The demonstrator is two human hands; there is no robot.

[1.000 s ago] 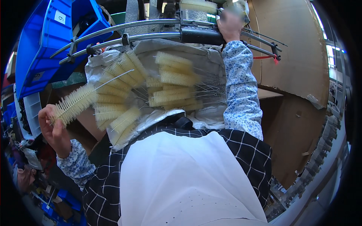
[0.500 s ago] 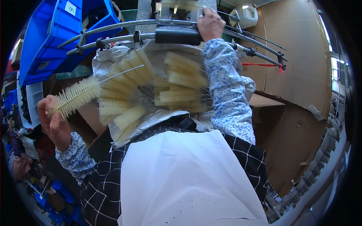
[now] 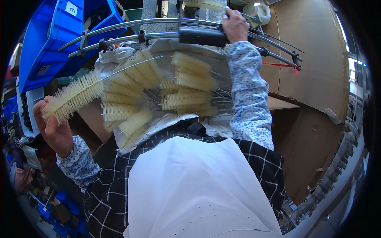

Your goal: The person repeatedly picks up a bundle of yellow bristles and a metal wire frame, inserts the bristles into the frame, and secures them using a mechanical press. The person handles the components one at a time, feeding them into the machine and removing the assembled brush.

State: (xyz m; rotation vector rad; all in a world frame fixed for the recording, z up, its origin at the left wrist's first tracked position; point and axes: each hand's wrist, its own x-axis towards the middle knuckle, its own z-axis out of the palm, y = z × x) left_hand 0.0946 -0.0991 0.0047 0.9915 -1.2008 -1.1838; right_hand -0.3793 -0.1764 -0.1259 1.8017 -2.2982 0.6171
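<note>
My left hand [image 3: 55, 126] pinches the bristled tip of a pale yellow bottle brush [image 3: 78, 93]. Its twisted wire stem slants up to the right, over the other brushes. My right hand [image 3: 235, 26] is closed at the right end of a black sliding carriage [image 3: 203, 36], which rides on two metal rails [image 3: 119, 38]. What its fingers press on is partly hidden. Beyond the carriage, a strip of yellow bristles [image 3: 204, 4] shows at the top edge. On my lap side lie two heaps of similar brushes, a left heap [image 3: 121, 106] and a right heap [image 3: 191, 76].
White sheeting [image 3: 170, 121] lies beneath the brushes. Blue bins [image 3: 51, 43] stand at the far left. Tall cardboard [image 3: 309, 51] walls the right side, with a red cord [image 3: 295, 70] tied near the rail's end. A white jug [image 3: 260, 15] sits at the back.
My right hand and the black carriage have slid to the right along the rails. My left hand has shifted slightly left, still holding the brush.
</note>
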